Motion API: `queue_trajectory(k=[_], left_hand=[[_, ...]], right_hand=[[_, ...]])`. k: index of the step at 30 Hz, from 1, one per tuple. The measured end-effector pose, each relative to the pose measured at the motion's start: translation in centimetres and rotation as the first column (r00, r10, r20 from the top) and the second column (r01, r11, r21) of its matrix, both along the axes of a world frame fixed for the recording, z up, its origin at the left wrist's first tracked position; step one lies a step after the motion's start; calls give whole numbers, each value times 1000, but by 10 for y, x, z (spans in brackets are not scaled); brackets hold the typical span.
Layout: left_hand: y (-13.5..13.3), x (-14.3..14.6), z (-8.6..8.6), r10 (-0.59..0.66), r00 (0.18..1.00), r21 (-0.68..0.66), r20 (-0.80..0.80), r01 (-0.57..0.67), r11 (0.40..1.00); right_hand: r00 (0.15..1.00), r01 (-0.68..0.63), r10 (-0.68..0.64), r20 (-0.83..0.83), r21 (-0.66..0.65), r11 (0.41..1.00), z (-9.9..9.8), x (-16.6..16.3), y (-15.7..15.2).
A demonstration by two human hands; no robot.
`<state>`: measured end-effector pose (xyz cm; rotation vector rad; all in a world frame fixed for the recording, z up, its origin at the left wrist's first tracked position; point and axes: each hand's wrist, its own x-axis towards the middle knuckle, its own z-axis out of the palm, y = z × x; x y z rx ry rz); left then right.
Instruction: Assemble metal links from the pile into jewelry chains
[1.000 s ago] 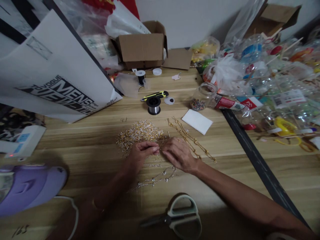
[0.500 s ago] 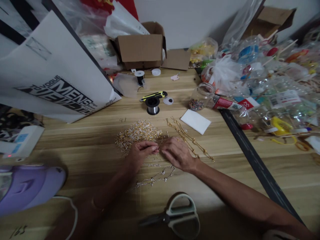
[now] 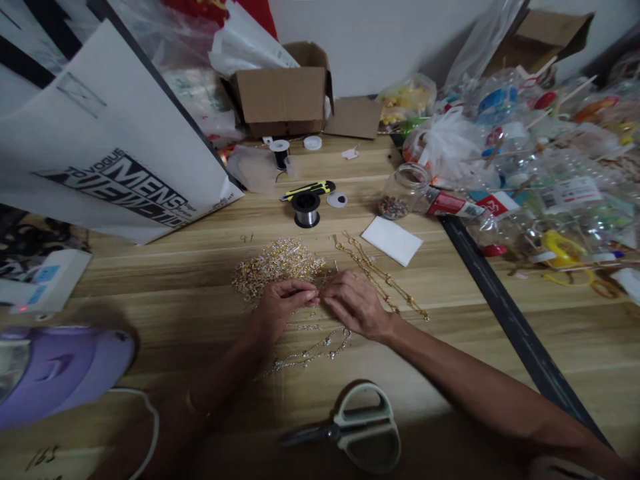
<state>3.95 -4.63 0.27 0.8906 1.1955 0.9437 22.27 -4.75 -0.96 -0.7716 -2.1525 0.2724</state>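
My left hand (image 3: 284,305) and my right hand (image 3: 356,303) meet at the fingertips over the wooden table, both closed in a pinch. Whatever lies between the fingers is too small to name. Right behind the left hand is a heap of small gold and silver jewellery pieces (image 3: 277,263). Gold chains (image 3: 383,275) stretch out beyond and to the right of my right hand. Nearer to me, a silver chain (image 3: 313,355) lies in a loose loop, with a short silver chain piece (image 3: 303,327) just above it.
Scissors (image 3: 367,427) lie at the front. Behind the heap stand a wire spool (image 3: 306,212), a yellow utility knife (image 3: 307,191) and a jar of beads (image 3: 400,193). A white paper (image 3: 393,241) lies right. Plastic bottles (image 3: 560,187) crowd the right; a purple appliance (image 3: 65,370) stands left.
The hands stay pinched together in nearly the same place, with the right fingers shifted very slightly. The whole view has moved a little; nothing on the table has visibly been displaced.
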Motion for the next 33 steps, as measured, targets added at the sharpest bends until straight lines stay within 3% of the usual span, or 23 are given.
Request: queue_trajectory(k=[12,33], left_hand=[[1,-4,9,-84,984,109,-156,102,989],[-2,-5,7,-159,987,124,-31,162,979]], right_hand=[[999,12,-13,-35,-17,1000,1,1,1],[997,24,-26,-75,-30,999,6,-3,-2]])
